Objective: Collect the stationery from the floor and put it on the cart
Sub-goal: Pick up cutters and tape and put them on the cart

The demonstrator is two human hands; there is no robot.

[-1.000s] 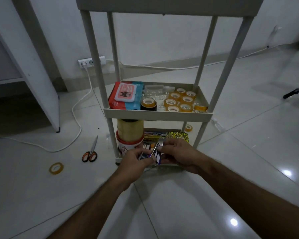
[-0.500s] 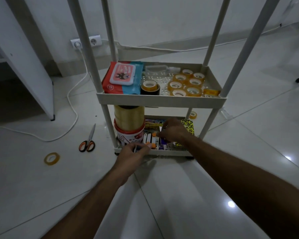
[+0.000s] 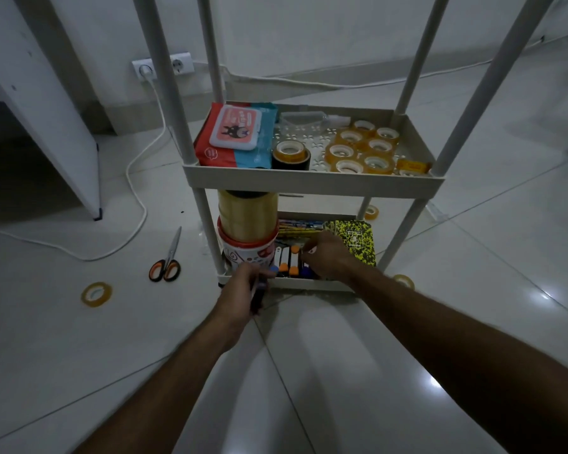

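Note:
The white cart stands right in front of me. Its bottom shelf holds a row of markers with orange and blue caps. My left hand grips a dark marker with a blue cap at the shelf's front edge. My right hand reaches into the bottom shelf, its fingertips curled down and pinching a marker in the row. On the floor lie orange-handled scissors, a tape roll at the left and another tape roll by the cart's right front leg.
The bottom shelf also holds a big tape roll on a red-lidded tub and a yellow-black notebook. The middle shelf carries a wipes pack and several tape rolls. A white cable runs from a wall socket. A small tape roll lies behind the cart.
My right hand left the bundle held by both hands and moved into the bottom shelf. My left hand keeps a marker at the shelf's front. My view came closer and lower.

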